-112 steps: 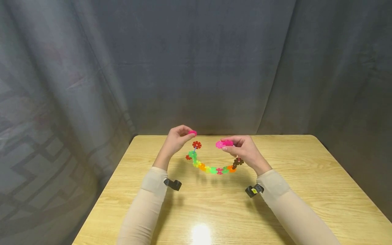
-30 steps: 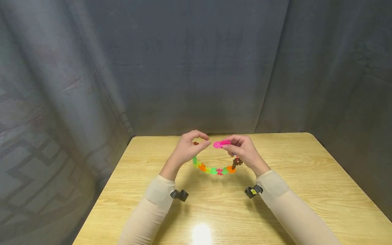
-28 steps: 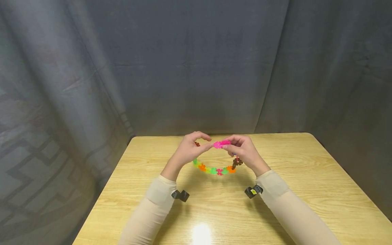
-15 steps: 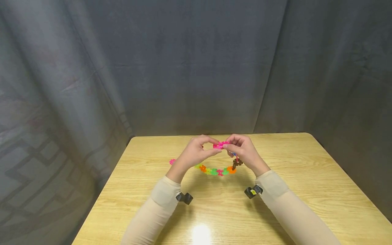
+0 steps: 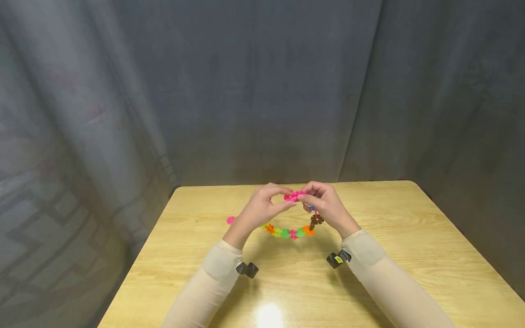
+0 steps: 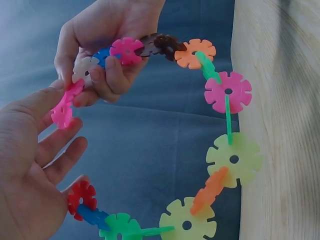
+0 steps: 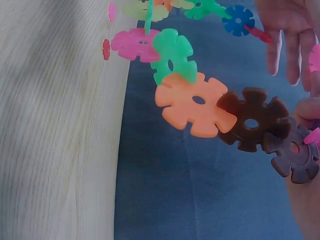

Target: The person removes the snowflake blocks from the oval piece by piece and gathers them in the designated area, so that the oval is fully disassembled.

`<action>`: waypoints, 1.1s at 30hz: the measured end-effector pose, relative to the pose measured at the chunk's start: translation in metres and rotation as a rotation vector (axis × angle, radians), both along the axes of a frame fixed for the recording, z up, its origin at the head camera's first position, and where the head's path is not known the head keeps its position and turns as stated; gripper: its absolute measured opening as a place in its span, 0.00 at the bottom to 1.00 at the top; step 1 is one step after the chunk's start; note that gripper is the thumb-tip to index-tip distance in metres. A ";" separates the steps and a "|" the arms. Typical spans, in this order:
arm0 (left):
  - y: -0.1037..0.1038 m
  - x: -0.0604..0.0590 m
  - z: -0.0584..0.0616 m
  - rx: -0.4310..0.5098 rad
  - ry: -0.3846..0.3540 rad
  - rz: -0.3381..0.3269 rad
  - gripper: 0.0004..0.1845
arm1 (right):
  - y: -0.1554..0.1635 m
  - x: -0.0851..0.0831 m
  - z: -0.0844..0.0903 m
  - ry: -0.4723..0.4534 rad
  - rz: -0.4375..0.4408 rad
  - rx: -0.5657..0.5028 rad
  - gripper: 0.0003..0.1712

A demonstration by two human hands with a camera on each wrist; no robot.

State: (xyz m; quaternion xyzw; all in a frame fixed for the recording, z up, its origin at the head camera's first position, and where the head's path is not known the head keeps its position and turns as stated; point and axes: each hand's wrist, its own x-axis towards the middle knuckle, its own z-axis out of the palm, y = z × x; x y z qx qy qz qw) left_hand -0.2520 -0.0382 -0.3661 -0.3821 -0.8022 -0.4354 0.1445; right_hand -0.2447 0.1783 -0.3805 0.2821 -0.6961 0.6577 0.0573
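A chain of coloured snowflake discs hangs in a loop between both hands above the wooden table. My right hand pinches the chain's pink end disc, with white and blue discs under its fingers. My left hand pinches the same pink disc between thumb and finger. The red end disc rests against its palm. In the right wrist view, orange and brown discs run toward the right hand.
One loose pink disc lies on the table left of the hands. The right wrist view shows it with a small red piece beside it. A grey curtain hangs behind and to the left of the table.
The left hand has moved right and met the right hand at the pink end disc, closing the chain into a loop. The pink disc it held earlier now lies on the table.
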 end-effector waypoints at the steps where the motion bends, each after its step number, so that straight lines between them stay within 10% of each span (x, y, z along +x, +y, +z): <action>1: 0.000 0.000 0.000 0.002 0.003 -0.002 0.11 | 0.000 0.000 -0.001 0.000 -0.005 0.009 0.07; 33: -0.009 -0.010 -0.010 -0.034 0.075 -0.044 0.09 | -0.003 -0.005 -0.009 0.025 -0.001 0.039 0.06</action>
